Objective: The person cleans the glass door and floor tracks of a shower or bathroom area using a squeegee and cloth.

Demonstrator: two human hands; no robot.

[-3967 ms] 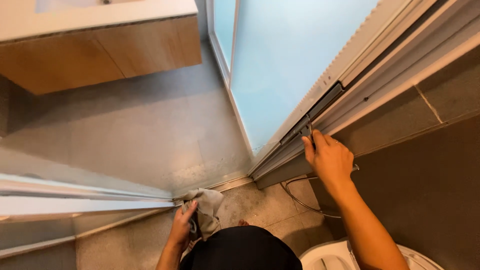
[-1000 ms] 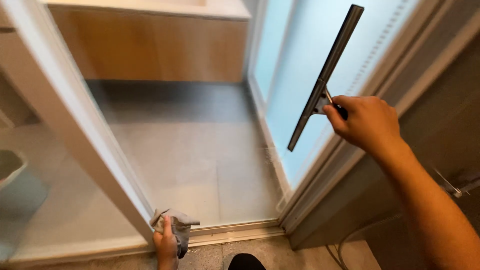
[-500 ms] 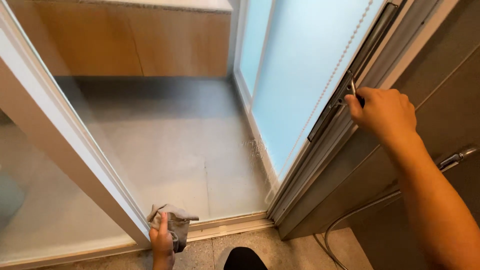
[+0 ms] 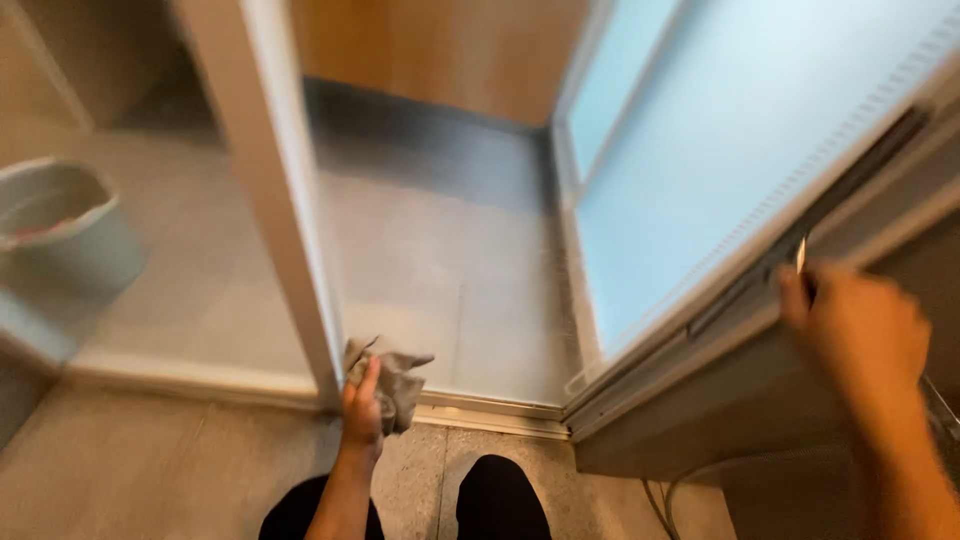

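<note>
Low down, a crumpled grey cloth point(image 4: 393, 385), bunched in the left hand point(image 4: 362, 413).

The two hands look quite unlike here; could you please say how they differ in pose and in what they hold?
The left hand is low by the floor track, gripping a grey cloth; the right hand is raised at the frame edge, holding a squeegee. The left hand shows sharply; the right hand is motion-blurred. Both are bare and closed on a cleaning tool.

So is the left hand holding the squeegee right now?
No, the left hand grips a grey cloth low against the white door frame.
</note>
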